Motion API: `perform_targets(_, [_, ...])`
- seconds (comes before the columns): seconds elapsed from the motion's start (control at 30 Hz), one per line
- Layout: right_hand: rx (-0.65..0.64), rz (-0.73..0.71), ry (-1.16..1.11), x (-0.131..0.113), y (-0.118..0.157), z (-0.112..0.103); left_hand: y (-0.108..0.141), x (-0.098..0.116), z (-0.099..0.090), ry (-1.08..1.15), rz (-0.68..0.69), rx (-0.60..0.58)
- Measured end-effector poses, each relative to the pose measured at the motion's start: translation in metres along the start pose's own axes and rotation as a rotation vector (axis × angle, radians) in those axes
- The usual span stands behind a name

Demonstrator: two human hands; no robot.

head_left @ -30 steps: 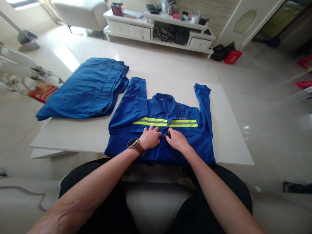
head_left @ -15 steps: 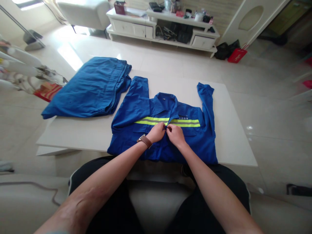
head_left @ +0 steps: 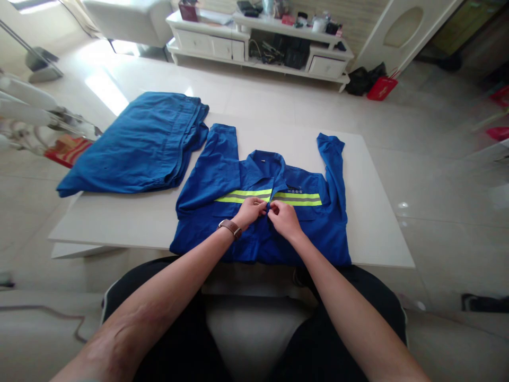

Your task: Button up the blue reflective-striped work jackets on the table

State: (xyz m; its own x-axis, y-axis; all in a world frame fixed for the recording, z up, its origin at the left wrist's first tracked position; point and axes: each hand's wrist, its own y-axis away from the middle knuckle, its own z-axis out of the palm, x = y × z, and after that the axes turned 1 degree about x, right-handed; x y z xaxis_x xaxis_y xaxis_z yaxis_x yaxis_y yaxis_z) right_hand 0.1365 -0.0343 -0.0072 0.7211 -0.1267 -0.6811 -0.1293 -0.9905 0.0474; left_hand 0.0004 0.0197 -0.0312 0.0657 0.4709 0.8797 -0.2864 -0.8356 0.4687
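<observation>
A blue work jacket (head_left: 254, 239) with a yellow and grey reflective band across its chest lies front up, its collar toward the far side and both sleeves folded upward. Over the front opening, at the band's lower edge, my left hand (head_left: 251, 211) pinches the jacket's edge, a brown-strapped watch (head_left: 230, 228) on its wrist. Just to the right, my right hand (head_left: 283, 218) has its fingers closed on the other edge of the opening. The fingertips of both hands nearly meet. Whatever small part lies between them is too small to make out.
Folded blue cloth (head_left: 135, 143) lies on the left part of the white table (head_left: 377, 212). White spools (head_left: 27, 93) and machine parts stand at far left. Beyond the table are a white TV cabinet (head_left: 214, 46) and a red bag (head_left: 382, 88). My legs are below the near edge.
The view has shifted slightly, so the scene sits a little farther left. My left fingers have loosened somewhat and drawn slightly away from the right ones.
</observation>
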Motion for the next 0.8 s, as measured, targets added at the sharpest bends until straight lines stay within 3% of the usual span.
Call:
perform_targets(0.27, [0.104, 0.117, -0.180, 0.001, -0.002, -0.003, 0.001, 0.005, -0.001, -0.002, 0.064, 0.070])
perform_targets(0.4, [0.151, 0.163, -0.255, -0.001, -0.003, -0.006, 0.005, 0.007, -0.007, -0.331, 0.269, 0.140])
perform_targets(0.5, [0.106, 0.153, -0.265, -0.001, -0.003, -0.005, 0.010, 0.007, -0.009, -0.540, 0.444, 0.153])
perform_targets(0.63, [0.029, 0.110, -0.154, -0.001, -0.002, -0.003, 0.013, 0.006, -0.006, -0.480, 0.403, 0.098])
perform_targets(0.8, [0.060, 0.082, -0.130, 0.000, -0.001, -0.002, 0.010, 0.005, -0.006, -0.425, 0.374, 0.057])
